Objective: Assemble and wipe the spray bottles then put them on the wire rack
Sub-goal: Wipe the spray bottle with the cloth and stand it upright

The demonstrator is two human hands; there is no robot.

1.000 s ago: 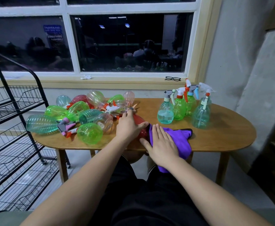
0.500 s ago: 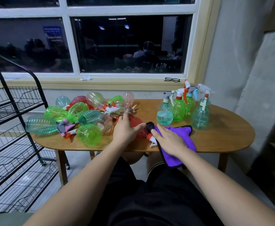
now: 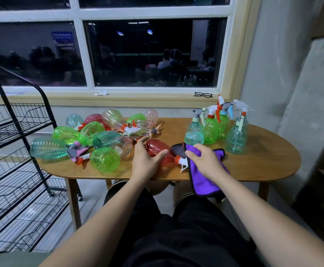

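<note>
Flat left hand presses one red bottle; right hand grips one cloth; four bottles stand.

wire rack cut off left, window reflections blurred

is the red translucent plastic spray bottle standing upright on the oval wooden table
No, the red translucent plastic spray bottle lies on its side on the oval wooden table, with the left hand resting on it.
</note>
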